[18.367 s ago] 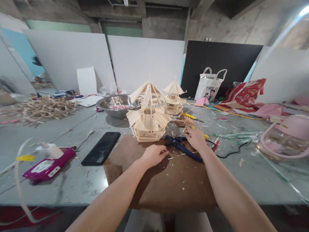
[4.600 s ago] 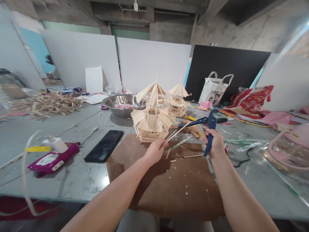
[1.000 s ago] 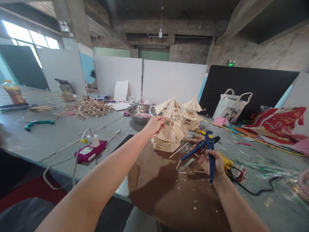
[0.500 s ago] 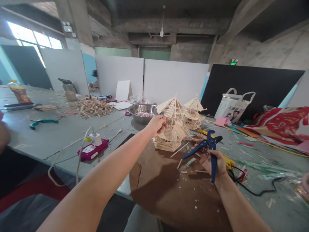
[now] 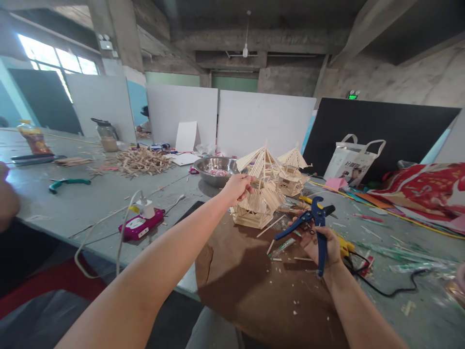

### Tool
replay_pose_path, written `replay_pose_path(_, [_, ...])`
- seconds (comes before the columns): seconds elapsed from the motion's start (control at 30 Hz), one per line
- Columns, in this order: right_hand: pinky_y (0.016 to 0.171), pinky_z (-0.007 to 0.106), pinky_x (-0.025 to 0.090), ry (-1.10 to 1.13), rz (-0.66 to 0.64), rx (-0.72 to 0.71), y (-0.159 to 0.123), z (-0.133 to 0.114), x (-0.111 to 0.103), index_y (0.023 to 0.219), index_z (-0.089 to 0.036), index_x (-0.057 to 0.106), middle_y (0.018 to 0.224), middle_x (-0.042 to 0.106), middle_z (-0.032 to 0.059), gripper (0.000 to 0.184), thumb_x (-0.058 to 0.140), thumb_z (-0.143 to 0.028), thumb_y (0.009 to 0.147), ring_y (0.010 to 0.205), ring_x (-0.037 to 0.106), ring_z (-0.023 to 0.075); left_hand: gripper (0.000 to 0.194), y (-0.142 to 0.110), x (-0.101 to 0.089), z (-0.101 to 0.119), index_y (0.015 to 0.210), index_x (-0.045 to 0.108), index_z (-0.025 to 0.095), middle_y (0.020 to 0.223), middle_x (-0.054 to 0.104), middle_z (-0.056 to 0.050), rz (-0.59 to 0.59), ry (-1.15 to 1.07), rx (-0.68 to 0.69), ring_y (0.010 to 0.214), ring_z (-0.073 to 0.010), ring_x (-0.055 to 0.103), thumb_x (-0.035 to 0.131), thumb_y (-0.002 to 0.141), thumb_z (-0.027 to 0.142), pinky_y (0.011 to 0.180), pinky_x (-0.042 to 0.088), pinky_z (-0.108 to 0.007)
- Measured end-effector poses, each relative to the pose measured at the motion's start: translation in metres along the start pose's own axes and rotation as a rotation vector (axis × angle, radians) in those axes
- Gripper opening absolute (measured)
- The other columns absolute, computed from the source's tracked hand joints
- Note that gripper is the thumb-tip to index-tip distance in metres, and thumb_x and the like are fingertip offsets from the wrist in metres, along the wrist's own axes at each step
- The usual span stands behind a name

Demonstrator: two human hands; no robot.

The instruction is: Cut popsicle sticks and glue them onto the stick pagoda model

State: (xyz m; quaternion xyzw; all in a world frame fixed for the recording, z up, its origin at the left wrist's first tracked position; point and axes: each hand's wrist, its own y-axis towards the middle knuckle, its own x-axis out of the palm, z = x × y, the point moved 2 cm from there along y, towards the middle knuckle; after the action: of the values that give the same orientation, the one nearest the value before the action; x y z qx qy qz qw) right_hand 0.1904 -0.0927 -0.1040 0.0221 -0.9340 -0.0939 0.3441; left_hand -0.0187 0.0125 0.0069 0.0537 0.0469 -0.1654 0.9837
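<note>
A wooden-stick pavilion model point(image 5: 259, 194) stands at the far edge of a brown board point(image 5: 261, 286). My left hand point(image 5: 238, 186) is pinched on a thin wooden stick held against the model's roof. My right hand point(image 5: 319, 242) rests low over the board, closed round the handles of blue cutters point(image 5: 314, 223), whose jaws stand apart. A second, smaller stick pavilion point(image 5: 290, 172) stands just behind the first. Loose sticks point(image 5: 271, 225) lie on the board between my hands.
A steel bowl point(image 5: 216, 169) sits behind the models. A pink power strip with a white charger point(image 5: 140, 223) and a dark phone point(image 5: 187, 211) lie left. A stick pile point(image 5: 140, 162), green pliers point(image 5: 67, 182), a white bag point(image 5: 350, 157), a yellow glue gun point(image 5: 343, 245).
In the last second almost nothing moved; only the view shifted slightly. Over the earlier frames my right hand picked up the cutters and my left hand rose from the board to the roof.
</note>
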Motion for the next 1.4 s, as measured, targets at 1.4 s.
replay_pose_path(1.4, [0.079, 0.046, 0.039, 0.032, -0.005, 0.008, -0.0021, -0.0021, 0.0076, 0.096, -0.024, 0.055, 0.088, 0.063, 0.0030, 0.038, 0.042, -0.025, 0.060, 0.088, 0.056, 0.0242, 0.025, 0.0024, 0.0025, -0.0013, 0.092, 0.049, 0.012, 0.041, 0.045, 0.005, 0.016, 0.001, -0.001, 0.022, -0.0022, 0.023, 0.038, 0.077, 0.028, 0.028, 0.011, -0.017])
